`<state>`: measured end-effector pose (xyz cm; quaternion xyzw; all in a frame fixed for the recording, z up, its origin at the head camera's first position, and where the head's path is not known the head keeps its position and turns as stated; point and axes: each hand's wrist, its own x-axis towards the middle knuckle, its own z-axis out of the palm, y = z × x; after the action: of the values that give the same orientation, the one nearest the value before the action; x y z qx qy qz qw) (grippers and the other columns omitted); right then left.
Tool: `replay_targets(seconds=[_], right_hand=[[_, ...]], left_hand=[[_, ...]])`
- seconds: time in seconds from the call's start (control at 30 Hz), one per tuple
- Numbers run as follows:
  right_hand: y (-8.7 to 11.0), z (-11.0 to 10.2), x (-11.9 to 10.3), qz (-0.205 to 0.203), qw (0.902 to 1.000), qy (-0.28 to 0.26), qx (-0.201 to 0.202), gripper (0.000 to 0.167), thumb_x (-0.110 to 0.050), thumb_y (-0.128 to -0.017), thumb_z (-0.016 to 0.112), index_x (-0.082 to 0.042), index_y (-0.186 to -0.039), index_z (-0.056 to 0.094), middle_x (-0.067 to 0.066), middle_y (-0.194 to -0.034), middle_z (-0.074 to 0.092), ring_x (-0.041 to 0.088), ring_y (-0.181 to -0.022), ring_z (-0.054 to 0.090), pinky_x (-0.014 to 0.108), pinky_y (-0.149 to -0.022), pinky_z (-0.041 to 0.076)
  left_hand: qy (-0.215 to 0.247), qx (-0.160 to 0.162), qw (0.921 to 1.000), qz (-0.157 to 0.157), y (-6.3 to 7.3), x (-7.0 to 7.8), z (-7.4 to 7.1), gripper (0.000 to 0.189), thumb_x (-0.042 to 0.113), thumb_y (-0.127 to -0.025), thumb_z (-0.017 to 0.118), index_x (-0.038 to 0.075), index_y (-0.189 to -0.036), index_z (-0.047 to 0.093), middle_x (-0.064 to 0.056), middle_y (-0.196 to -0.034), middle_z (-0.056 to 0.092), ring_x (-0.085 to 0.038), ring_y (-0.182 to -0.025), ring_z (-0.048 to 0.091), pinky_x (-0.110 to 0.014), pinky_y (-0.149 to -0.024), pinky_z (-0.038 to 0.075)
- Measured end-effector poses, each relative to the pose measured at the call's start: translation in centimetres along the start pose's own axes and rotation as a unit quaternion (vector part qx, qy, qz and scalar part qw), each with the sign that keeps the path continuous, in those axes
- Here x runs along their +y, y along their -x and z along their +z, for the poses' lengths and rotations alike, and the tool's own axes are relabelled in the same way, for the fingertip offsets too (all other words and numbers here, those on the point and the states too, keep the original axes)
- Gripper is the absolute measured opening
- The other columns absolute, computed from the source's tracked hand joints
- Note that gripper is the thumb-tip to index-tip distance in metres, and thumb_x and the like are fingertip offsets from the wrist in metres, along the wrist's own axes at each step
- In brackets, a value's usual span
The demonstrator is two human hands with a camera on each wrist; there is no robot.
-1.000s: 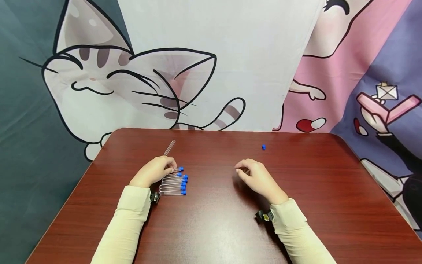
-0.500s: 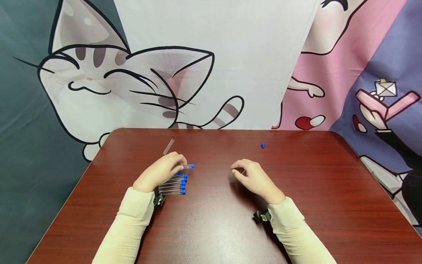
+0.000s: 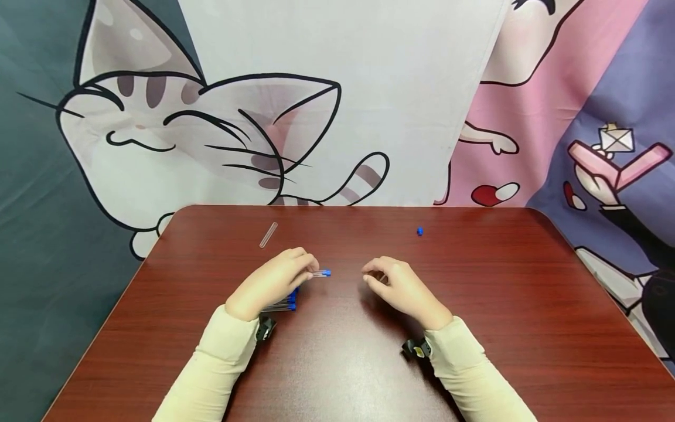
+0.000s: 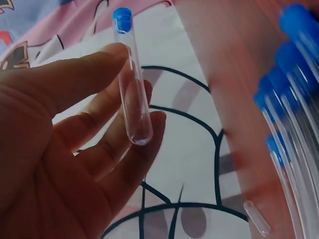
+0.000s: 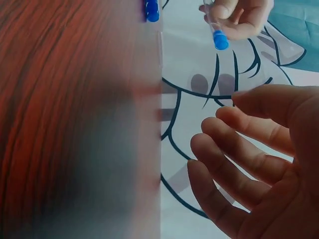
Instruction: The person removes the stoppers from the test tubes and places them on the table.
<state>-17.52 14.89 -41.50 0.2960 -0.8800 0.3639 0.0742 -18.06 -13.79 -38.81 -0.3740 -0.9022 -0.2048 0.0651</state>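
My left hand (image 3: 274, 279) pinches a clear test tube (image 4: 133, 94) with a blue stopper (image 4: 122, 21) between thumb and fingers. In the left wrist view the tube's rounded bottom lies against the fingers. My right hand (image 3: 402, 288) hovers to the right, fingers loosely bent, holding nothing; the right wrist view shows bare fingertips (image 5: 211, 127). Below the left hand lies a row of blue-stoppered test tubes (image 4: 294, 114), partly hidden by that hand in the head view.
An unstoppered clear tube (image 3: 268, 235) lies near the table's back edge at left. A loose blue stopper (image 3: 419, 231) sits at the back right. The brown table (image 3: 348, 363) meets a wall cloth (image 3: 411, 105) printed with cartoons.
My left hand has lifted one stoppered test tube from the row and carried it right, toward the right hand. The right hand has shifted slightly left.
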Motion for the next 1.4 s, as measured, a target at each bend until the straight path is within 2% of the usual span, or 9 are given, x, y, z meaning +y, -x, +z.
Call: replay_targets(seconds=[0.13, 0.27, 0.43, 0.6, 0.8, 1.13, 1.4], right_hand=[[0.0, 0.2, -0.5, -0.014, 0.9999, -0.009, -0.004, 0.012, -0.010, -0.092, 0.073, -0.004, -0.103, 0.073, -0.002, -0.092, 0.068, 0.009, -0.081, 0.062, 0.032, -0.071, 0.056], [0.0, 0.5, -1.0, -0.028, 0.9991, -0.029, -0.009, 0.016, -0.012, -0.092, 0.074, -0.003, -0.106, 0.072, 0.002, -0.094, 0.069, 0.009, -0.081, 0.063, 0.030, -0.072, 0.056], [0.1, 0.8, -1.3, -0.044, 0.9980, -0.044, -0.014, 0.016, -0.013, -0.093, 0.074, -0.006, -0.107, 0.072, -0.001, -0.093, 0.067, 0.007, -0.081, 0.062, 0.034, -0.071, 0.057], [0.1, 1.0, -1.8, -0.060, 0.9971, -0.036, -0.029, 0.012, -0.016, -0.095, 0.072, -0.010, -0.105, 0.073, -0.008, -0.091, 0.064, 0.006, -0.081, 0.060, 0.034, -0.071, 0.056], [0.0, 1.1, -1.8, -0.080, 0.9957, -0.022, -0.040, 0.007, -0.013, -0.097, 0.069, -0.010, -0.102, 0.073, -0.007, -0.090, 0.065, 0.006, -0.081, 0.060, 0.032, -0.072, 0.056], [0.1, 1.1, -1.4, -0.089, 0.9958, 0.003, -0.021, 0.005, -0.014, -0.098, 0.068, -0.012, -0.100, 0.072, -0.008, -0.090, 0.066, 0.006, -0.083, 0.060, 0.030, -0.073, 0.054], [0.1, 1.1, -1.5, -0.083, 0.9962, 0.004, -0.025, 0.005, -0.015, -0.097, 0.069, -0.011, -0.099, 0.073, -0.008, -0.088, 0.065, 0.005, -0.080, 0.060, 0.026, -0.072, 0.054]], left_hand=[[0.005, -0.001, 0.9999, 0.011, -0.2, 0.9, 0.1, 0.008, 0.010, -0.095, 0.071, 0.012, -0.102, 0.066, 0.002, -0.096, 0.060, -0.016, -0.091, 0.059, -0.031, -0.084, 0.052], [0.023, -0.004, 0.9995, 0.023, -0.4, 1.4, 0.2, 0.008, 0.009, -0.097, 0.069, 0.011, -0.104, 0.068, 0.001, -0.100, 0.062, -0.016, -0.094, 0.060, -0.031, -0.085, 0.052], [0.033, -0.002, 0.9987, 0.039, -0.6, 1.9, 0.5, 0.009, 0.009, -0.097, 0.068, 0.011, -0.106, 0.069, 0.001, -0.102, 0.063, -0.016, -0.096, 0.060, -0.030, -0.087, 0.052], [0.032, 0.006, 0.9979, 0.056, -0.7, 2.3, 0.6, 0.010, 0.009, -0.097, 0.069, 0.011, -0.107, 0.069, 0.001, -0.101, 0.062, -0.016, -0.097, 0.060, -0.029, -0.087, 0.051], [0.033, 0.008, 0.9966, 0.074, -0.8, 2.5, 0.9, 0.011, 0.009, -0.096, 0.069, 0.010, -0.107, 0.070, 0.001, -0.102, 0.063, -0.015, -0.098, 0.060, -0.028, -0.089, 0.051], [0.056, -0.013, 0.9971, 0.050, -0.8, 2.1, 0.9, 0.014, 0.009, -0.094, 0.073, 0.009, -0.107, 0.069, 0.000, -0.098, 0.064, -0.015, -0.090, 0.060, -0.029, -0.083, 0.052], [0.071, -0.033, 0.9965, 0.030, -0.8, 1.9, 1.0, 0.010, 0.011, -0.095, 0.072, 0.011, -0.105, 0.069, 0.002, -0.099, 0.065, -0.013, -0.091, 0.062, -0.029, -0.083, 0.053]])
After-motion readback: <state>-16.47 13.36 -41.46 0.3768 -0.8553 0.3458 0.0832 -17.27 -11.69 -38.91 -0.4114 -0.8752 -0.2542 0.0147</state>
